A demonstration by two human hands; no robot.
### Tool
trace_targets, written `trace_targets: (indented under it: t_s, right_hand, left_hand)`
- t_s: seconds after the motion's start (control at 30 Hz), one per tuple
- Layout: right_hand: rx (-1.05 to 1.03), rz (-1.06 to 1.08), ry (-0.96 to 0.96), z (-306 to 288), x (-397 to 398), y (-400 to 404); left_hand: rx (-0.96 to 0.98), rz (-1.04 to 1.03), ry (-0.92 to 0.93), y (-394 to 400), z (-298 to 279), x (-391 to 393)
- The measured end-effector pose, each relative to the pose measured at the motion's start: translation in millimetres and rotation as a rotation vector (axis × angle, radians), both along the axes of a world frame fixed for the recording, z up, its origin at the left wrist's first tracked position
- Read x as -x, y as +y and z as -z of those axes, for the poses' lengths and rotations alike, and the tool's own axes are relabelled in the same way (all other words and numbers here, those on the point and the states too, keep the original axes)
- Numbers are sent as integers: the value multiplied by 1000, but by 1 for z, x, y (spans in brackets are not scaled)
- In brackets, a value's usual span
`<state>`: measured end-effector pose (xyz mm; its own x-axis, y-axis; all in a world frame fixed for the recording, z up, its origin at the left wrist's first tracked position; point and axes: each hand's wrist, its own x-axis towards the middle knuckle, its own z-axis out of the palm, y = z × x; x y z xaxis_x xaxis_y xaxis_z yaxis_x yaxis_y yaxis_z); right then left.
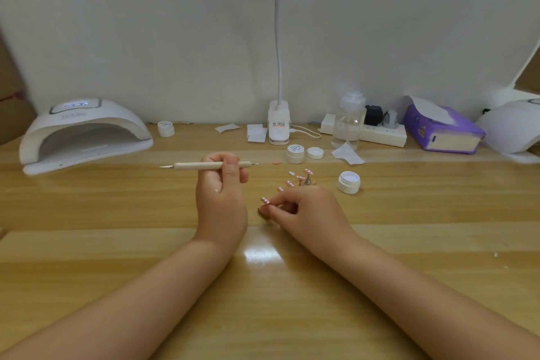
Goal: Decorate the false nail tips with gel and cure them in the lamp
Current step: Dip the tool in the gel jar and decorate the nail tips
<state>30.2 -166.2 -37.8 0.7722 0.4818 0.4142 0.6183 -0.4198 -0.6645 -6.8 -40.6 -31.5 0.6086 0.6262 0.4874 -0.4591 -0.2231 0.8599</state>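
My left hand [220, 193] grips a cream dotting pen [209, 166] held level, its metal tips pointing left and right. My right hand [304, 210] pinches a small stand [264, 212] that carries a pink nail tip with white dots [265, 200], low over the wooden table [117, 242]. Several more dotted pink tips on stands [302, 178] sit just behind that hand. A loose pink tip [276, 163] lies farther back. An open white gel pot [349, 182] stands to the right. The white curing lamp [83, 134] sits at the far left, its mouth facing me.
A clip desk lamp [278, 123] stands at the back centre. Near it are a closed gel pot [295, 153], a loose lid [315, 152], another pot [166, 128], wipes [347, 153], a clear pump bottle [349, 120], a power strip [382, 134], a purple tissue pack [442, 128] and a second lamp [514, 126].
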Motion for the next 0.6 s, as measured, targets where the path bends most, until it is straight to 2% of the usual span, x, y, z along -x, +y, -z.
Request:
trace_targets:
  t_s: [0.23, 0.6]
  right_hand:
    - [139, 46, -65, -1, -2, 0]
    - [215, 82, -158, -1, 0, 1]
  left_hand:
    - [-19, 18, -2, -1, 1, 0]
    - [-32, 20, 9, 0, 2, 1]
